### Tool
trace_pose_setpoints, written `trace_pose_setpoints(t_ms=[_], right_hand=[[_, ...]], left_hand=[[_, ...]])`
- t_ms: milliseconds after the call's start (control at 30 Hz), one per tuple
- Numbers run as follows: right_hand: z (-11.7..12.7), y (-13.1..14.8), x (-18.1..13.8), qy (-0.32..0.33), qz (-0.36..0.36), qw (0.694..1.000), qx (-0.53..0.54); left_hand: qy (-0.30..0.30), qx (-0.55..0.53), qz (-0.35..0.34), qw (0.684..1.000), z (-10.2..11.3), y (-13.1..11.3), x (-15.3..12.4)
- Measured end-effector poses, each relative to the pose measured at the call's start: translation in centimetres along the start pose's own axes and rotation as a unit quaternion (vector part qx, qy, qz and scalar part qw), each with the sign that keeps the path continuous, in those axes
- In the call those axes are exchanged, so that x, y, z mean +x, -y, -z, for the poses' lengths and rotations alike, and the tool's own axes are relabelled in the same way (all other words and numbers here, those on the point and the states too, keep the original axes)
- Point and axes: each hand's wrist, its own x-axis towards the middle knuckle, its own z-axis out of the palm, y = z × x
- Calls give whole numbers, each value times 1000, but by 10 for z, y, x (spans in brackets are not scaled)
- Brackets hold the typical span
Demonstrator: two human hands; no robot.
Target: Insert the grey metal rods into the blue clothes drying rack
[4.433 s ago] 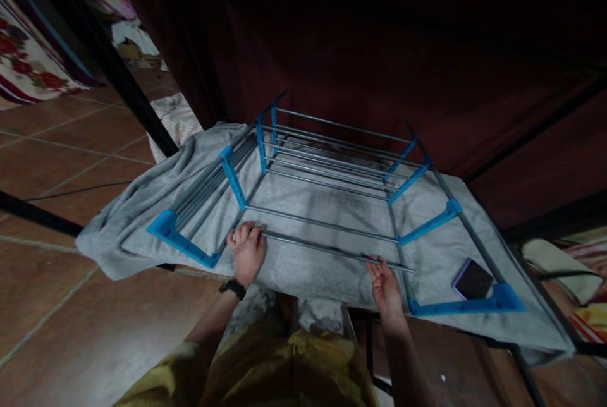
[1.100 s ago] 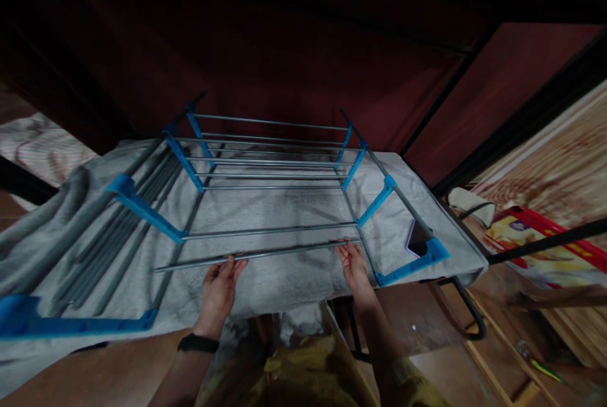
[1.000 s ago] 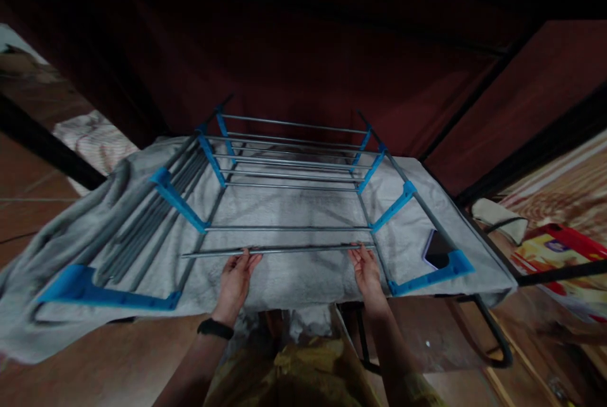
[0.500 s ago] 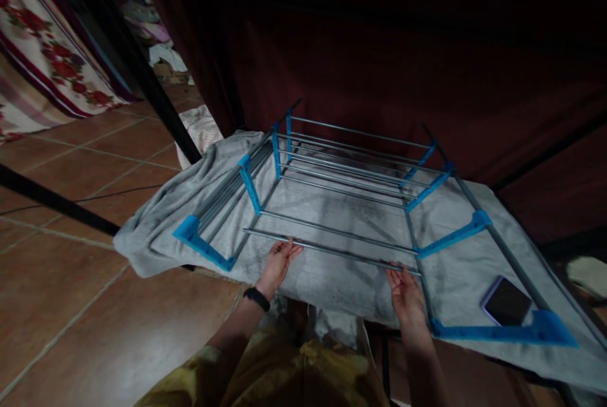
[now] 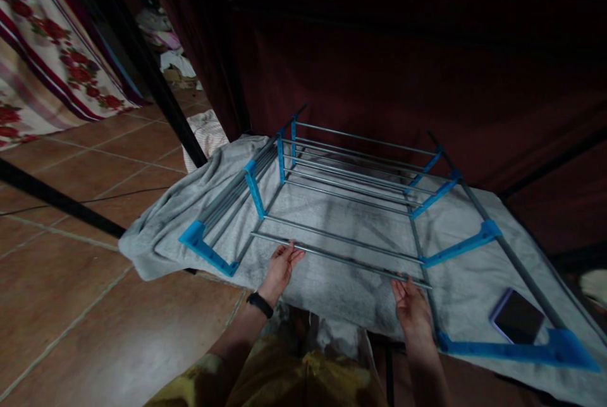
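Note:
A thin metal rod lies crosswise between my two hands, near the front of a rack frame with blue plastic brackets. My left hand pinches the rod left of its middle, thumb and fingers closed on it. Toward its right end, my right hand grips the same rod with the fingertips. The rod's left end reaches over the frame's left side tube and its right end over the right one. Several similar rods span the brackets farther back. More rods lie bunched along the left side.
A grey blanket covers the surface under the frame. A phone rests on it at the right, inside the frame's side. Black poles stand at the left, and a dark red curtain hangs behind. Tiled floor shows at left.
The rod and both hands remain together near the frame's front. The whole view has shifted slightly, with the frame and phone appearing a little lower and farther right.

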Motion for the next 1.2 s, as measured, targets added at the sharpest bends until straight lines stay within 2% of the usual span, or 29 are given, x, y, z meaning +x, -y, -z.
trace_pose_setpoints(t_ms=[133, 300, 500, 633, 967, 1200], right_hand=[[-1, 6, -3, -15, -19, 1000, 2], [-8, 10, -8, -15, -21, 1000, -8], [-6, 2, -8, 18, -21, 1000, -11], [-4, -4, -6, 12, -19, 1000, -3], [-35, 2, -22, -2, -22, 999, 37], [-44, 7, -25, 0, -41, 998, 48]], left_hand=[[-39, -35, 3, 999, -8, -11, 0], [-58, -27, -6, 998, -15, -23, 1], [-59, 21, -13, 998, -20, -16, -1], [-64, 46, -8, 997, -23, -14, -1], [-63, 69, 9, 996, -23, -21, 6], [-61, 107, -12, 992, -16, -18, 18]])
